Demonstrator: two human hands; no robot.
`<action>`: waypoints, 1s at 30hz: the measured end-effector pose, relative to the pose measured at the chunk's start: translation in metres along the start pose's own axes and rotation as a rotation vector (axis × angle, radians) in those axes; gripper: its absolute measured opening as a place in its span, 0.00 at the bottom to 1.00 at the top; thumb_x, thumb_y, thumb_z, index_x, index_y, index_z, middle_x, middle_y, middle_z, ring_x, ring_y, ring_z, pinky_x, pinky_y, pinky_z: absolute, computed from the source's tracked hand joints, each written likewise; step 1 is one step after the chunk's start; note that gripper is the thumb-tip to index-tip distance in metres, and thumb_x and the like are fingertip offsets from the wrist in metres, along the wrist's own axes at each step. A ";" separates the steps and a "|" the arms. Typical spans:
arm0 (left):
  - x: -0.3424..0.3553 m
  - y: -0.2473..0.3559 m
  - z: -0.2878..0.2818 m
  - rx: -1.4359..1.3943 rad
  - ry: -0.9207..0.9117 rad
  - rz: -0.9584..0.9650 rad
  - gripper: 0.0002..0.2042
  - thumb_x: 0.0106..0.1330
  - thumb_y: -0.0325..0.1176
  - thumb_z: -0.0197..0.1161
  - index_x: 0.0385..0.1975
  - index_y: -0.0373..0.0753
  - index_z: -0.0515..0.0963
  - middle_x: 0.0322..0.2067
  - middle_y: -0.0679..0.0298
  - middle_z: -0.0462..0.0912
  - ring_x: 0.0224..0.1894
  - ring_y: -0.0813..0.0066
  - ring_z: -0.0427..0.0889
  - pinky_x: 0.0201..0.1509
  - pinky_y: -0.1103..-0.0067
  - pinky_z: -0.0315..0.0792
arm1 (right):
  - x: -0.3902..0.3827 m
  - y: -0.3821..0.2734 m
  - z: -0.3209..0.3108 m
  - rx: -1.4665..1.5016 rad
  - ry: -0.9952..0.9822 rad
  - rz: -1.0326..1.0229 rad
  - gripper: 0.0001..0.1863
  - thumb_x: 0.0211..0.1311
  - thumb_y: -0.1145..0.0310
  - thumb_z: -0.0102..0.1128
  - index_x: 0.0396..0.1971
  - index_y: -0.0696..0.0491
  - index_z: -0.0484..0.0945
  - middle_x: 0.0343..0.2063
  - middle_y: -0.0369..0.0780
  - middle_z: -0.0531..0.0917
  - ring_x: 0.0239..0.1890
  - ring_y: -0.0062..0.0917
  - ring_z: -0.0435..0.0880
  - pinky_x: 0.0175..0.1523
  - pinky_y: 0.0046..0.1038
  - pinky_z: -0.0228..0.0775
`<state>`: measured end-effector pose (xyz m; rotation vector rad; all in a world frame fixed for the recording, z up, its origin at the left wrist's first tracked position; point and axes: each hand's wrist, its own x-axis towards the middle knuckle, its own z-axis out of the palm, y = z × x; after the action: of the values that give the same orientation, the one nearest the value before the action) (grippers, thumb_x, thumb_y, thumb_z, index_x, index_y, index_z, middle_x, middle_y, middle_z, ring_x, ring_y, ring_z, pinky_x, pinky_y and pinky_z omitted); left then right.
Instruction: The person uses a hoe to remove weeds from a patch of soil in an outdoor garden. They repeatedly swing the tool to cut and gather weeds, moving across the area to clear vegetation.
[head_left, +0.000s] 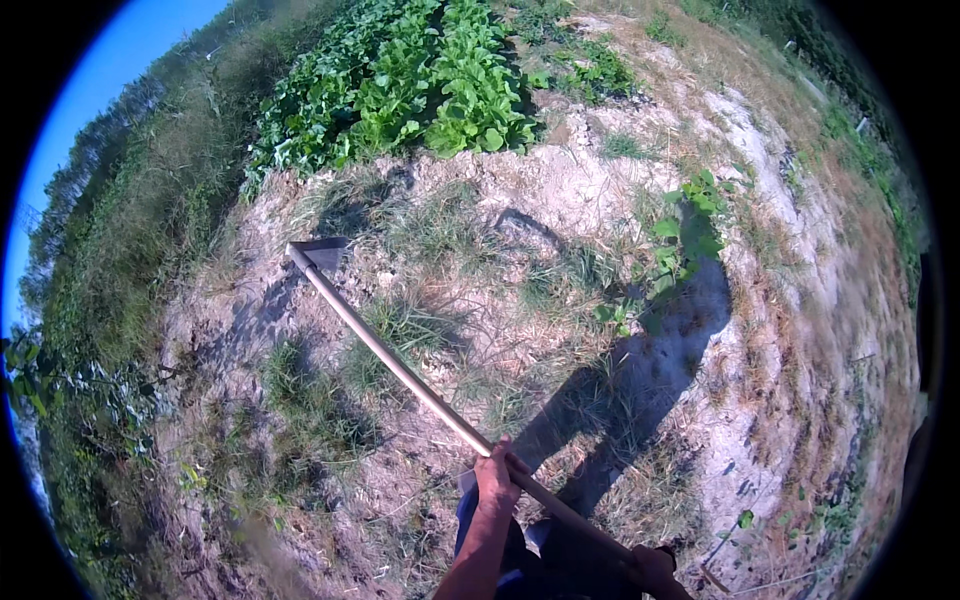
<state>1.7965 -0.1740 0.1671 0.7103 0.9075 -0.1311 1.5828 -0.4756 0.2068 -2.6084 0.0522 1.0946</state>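
While hoe (400, 365) is gripped by 2 hands, long axis runs diagonally, lower right to upper left. Dark blade (318, 253) pointed away from person, set on dry grassy soil (560, 200) just short of leafy green crop bed (420, 80). Left hand (497, 478) clenched around mid-handle; right hand (652, 568) clenched around handle end.

Head-worn fisheye, steeply downward over weedy ground (560, 200), arm's-length view
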 end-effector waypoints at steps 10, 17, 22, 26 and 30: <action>0.177 0.156 0.005 0.150 -0.074 0.171 0.06 0.61 0.30 0.59 0.29 0.38 0.68 0.15 0.65 0.70 0.12 0.77 0.69 0.13 0.80 0.66 | 0.142 -0.244 -0.091 0.145 -0.125 0.153 0.25 0.49 0.46 0.57 0.34 0.55 0.74 0.29 0.47 0.81 0.35 0.43 0.81 0.42 0.41 0.71; 0.189 0.001 -0.115 0.927 -0.022 -0.222 0.10 0.60 0.31 0.61 0.22 0.33 0.69 0.17 0.58 0.74 0.17 0.66 0.76 0.19 0.71 0.73 | 0.049 -0.238 -0.098 0.171 -0.274 0.083 0.21 0.49 0.53 0.59 0.31 0.57 0.77 0.27 0.51 0.79 0.33 0.45 0.79 0.38 0.41 0.71; 0.131 0.015 -0.053 0.143 0.037 -0.749 0.08 0.56 0.28 0.62 0.22 0.33 0.70 0.17 0.59 0.73 0.18 0.64 0.75 0.20 0.71 0.72 | -0.020 -0.216 -0.096 0.168 -0.302 0.330 0.18 0.49 0.55 0.61 0.33 0.55 0.79 0.20 0.45 0.80 0.26 0.38 0.81 0.31 0.37 0.72; 0.146 0.032 -0.047 0.188 0.089 -0.674 0.08 0.58 0.28 0.61 0.22 0.34 0.69 0.16 0.61 0.71 0.16 0.67 0.73 0.18 0.72 0.69 | 0.009 -0.227 -0.105 0.244 -0.315 0.330 0.16 0.49 0.58 0.59 0.30 0.56 0.79 0.19 0.46 0.80 0.26 0.40 0.81 0.32 0.38 0.72; 0.189 0.074 -0.029 0.120 0.109 -0.491 0.08 0.57 0.28 0.61 0.23 0.37 0.68 0.17 0.62 0.70 0.15 0.69 0.72 0.19 0.72 0.72 | 0.067 -0.243 -0.113 0.247 -0.146 0.229 0.14 0.51 0.61 0.55 0.27 0.58 0.77 0.26 0.52 0.79 0.30 0.46 0.78 0.36 0.41 0.71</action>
<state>1.9239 -0.0649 0.0493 0.5968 1.1739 -0.5906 1.7452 -0.2720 0.2995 -2.3379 0.4342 1.2630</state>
